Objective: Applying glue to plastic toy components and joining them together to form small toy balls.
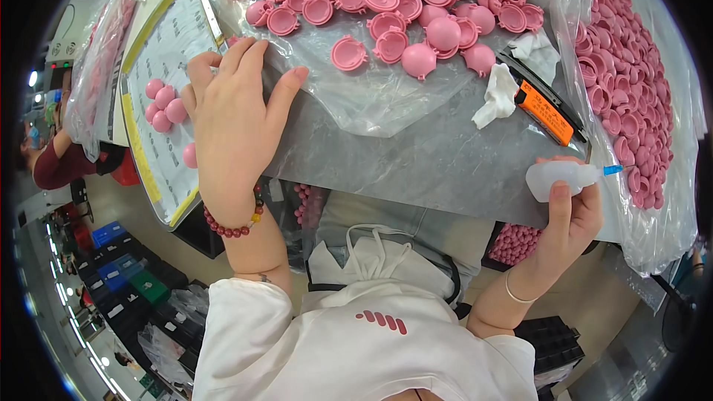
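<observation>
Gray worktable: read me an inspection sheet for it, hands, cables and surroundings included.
Surface: gray tabletop, partly under clear plastic.
Job things: pink half-shells heaped at the far side, more in a bag on the right; pink balls on a yellow-edged tray; blue-tipped squeeze bottle.
Clutter: crumpled white tissue; orange item, kind unclear.
Left hand: palm down over the tray's right side; contact unclear.
Right hand: grips the bottle.
Cables: apparent thin cord, upper left.
Surroundings: black crates lower left; another person's maroon sleeve.

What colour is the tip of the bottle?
The tip is blue, best seen in the head view.
</observation>
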Action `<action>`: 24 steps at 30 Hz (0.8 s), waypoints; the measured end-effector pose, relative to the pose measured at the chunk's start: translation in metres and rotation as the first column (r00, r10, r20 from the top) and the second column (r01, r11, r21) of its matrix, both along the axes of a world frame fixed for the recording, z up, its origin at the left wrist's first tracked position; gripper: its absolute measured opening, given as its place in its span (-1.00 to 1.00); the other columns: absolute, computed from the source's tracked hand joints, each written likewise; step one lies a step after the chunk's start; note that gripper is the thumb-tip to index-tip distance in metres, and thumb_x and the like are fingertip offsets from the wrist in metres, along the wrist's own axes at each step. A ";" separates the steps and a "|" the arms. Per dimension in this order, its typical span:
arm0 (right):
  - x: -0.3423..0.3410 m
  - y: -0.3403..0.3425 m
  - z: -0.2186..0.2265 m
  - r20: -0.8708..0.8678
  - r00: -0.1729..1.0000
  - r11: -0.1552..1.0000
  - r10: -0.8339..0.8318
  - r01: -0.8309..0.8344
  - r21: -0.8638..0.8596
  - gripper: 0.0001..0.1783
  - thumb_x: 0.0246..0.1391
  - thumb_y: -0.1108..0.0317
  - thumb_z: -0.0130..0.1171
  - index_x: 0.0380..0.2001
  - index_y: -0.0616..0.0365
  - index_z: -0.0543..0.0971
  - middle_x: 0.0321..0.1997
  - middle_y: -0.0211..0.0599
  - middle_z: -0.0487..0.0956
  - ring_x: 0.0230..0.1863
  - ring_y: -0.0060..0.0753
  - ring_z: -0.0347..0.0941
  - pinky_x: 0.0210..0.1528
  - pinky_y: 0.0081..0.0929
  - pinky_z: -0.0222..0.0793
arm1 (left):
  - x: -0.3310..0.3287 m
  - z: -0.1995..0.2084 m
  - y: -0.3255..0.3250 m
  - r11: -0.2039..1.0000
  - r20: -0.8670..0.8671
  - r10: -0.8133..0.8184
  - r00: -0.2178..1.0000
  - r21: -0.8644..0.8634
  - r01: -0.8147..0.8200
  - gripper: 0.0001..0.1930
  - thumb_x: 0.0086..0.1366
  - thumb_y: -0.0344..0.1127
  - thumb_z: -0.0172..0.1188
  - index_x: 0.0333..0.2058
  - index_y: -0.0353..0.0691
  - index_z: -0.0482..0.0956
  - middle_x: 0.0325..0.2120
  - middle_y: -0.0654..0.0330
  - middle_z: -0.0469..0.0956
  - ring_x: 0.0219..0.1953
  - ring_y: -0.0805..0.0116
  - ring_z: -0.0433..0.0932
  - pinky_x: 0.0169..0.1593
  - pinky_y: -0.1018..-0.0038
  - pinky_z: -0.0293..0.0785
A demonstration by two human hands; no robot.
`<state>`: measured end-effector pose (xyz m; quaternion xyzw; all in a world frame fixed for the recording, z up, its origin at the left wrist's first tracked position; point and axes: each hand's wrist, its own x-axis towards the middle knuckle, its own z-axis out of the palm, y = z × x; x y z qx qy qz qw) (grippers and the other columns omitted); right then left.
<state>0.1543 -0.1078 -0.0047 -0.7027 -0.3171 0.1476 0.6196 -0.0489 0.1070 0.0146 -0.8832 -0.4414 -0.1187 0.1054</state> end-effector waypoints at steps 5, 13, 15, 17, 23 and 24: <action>0.001 -0.002 -0.001 -0.028 1.000 1.000 0.005 -0.004 0.027 -0.73 -0.08 0.39 0.07 -0.32 0.37 0.39 -0.38 -0.20 0.45 -0.32 -0.44 0.40 -0.26 -0.58 0.28 | -0.001 0.006 0.003 0.996 -0.077 0.009 0.997 0.094 -0.002 -0.57 0.02 -0.03 0.08 -0.25 -0.27 0.46 -0.19 0.19 0.42 -0.15 0.15 0.25 -0.13 0.32 0.13; 0.001 -0.002 0.000 -0.040 0.999 0.999 0.017 -0.016 0.035 -0.72 -0.09 0.39 0.08 -0.32 0.38 0.39 -0.40 -0.19 0.47 -0.34 -0.45 0.40 -0.27 -0.59 0.28 | -0.001 0.007 0.007 0.999 -0.095 -0.032 0.995 0.014 0.033 -0.62 0.03 -0.06 0.08 -0.27 -0.23 0.48 -0.25 0.23 0.46 -0.19 0.20 0.29 -0.11 0.36 0.13; 0.001 -0.002 0.000 -0.025 1.000 0.999 0.017 -0.016 0.033 -0.71 -0.10 0.38 0.08 -0.32 0.38 0.40 -0.40 -0.19 0.47 -0.34 -0.45 0.40 -0.28 -0.60 0.28 | -0.003 0.008 0.008 0.997 -0.029 -0.070 0.997 0.013 0.071 -0.64 0.02 -0.10 0.10 -0.28 -0.23 0.48 -0.28 0.23 0.48 -0.21 0.21 0.30 -0.11 0.38 0.14; 0.001 -0.003 -0.001 -0.022 1.000 0.999 0.022 -0.021 0.030 -0.71 -0.10 0.38 0.08 -0.32 0.38 0.40 -0.40 -0.19 0.47 -0.34 -0.45 0.40 -0.28 -0.60 0.28 | -0.004 0.012 0.005 0.990 0.097 -0.110 0.989 -0.082 0.119 -0.70 -0.03 -0.25 0.16 -0.29 -0.23 0.47 -0.40 0.24 0.50 -0.29 0.29 0.34 -0.17 0.45 0.19; 0.001 -0.003 -0.001 -0.029 0.999 0.998 0.029 -0.027 0.056 -0.71 -0.10 0.37 0.08 -0.33 0.37 0.40 -0.40 -0.19 0.46 -0.34 -0.43 0.41 -0.28 -0.59 0.29 | 0.002 0.000 0.003 0.959 0.381 -0.064 0.922 -0.232 0.163 -0.72 -0.07 -0.45 0.16 -0.30 -0.23 0.43 -0.60 0.31 0.44 -0.45 0.48 0.32 -0.32 0.60 0.23; 0.001 -0.003 -0.001 -0.031 0.999 0.997 0.037 -0.035 0.073 -0.71 -0.10 0.37 0.08 -0.33 0.38 0.40 -0.39 -0.19 0.46 -0.33 -0.43 0.41 -0.28 -0.59 0.29 | 0.002 -0.001 0.003 0.960 0.382 -0.065 0.922 -0.230 0.162 -0.72 -0.07 -0.45 0.16 -0.30 -0.23 0.43 -0.60 0.31 0.44 -0.45 0.48 0.32 -0.32 0.60 0.23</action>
